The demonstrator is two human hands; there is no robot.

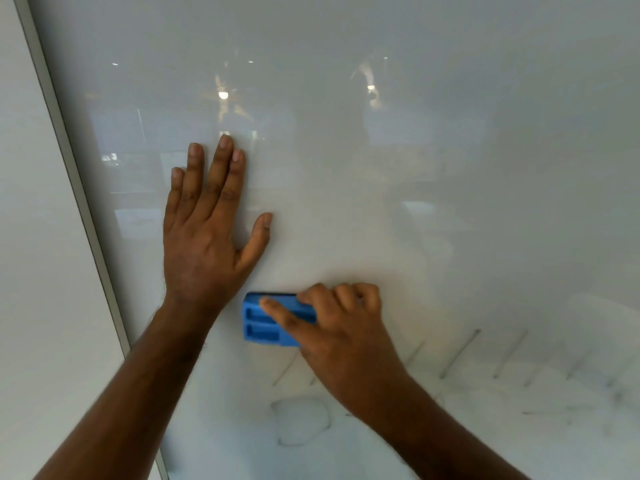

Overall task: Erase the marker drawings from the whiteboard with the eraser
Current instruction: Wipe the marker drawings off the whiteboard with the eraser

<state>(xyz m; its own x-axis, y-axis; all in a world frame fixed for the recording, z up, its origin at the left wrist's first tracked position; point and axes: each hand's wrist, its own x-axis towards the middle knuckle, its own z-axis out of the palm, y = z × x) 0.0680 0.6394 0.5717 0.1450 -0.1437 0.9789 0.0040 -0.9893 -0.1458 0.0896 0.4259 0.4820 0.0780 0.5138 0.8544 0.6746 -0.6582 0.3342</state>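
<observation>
Whiteboard (450,150) fills almost all of my view, glossy and pale, with soft reflections of lamps in its upper part. Its grey metal frame (69,161) runs slanted down the left side, and beyond it I see a plain white wall (31,271).

The left hand (204,230) lies flat on the board, fingers straight and pointing up, thumb spread to the right. It holds nothing; it only presses against the surface.

The right hand (332,327) grips the blue eraser (266,320). The thumb lies across the eraser's ribbed back and the other fingers curl over its upper edge. The eraser sits flat against the board, just below and to the right of the left wrist, near it but, as far as I can tell, not touching.

Faint marker drawings (460,355) remain in the lower part of the board: several short slanted grey strokes in a row to the right of the right hand, and one rough rounded outline (299,420) below the eraser, between the two forearms. Some grey smudges show at the far lower right.
</observation>
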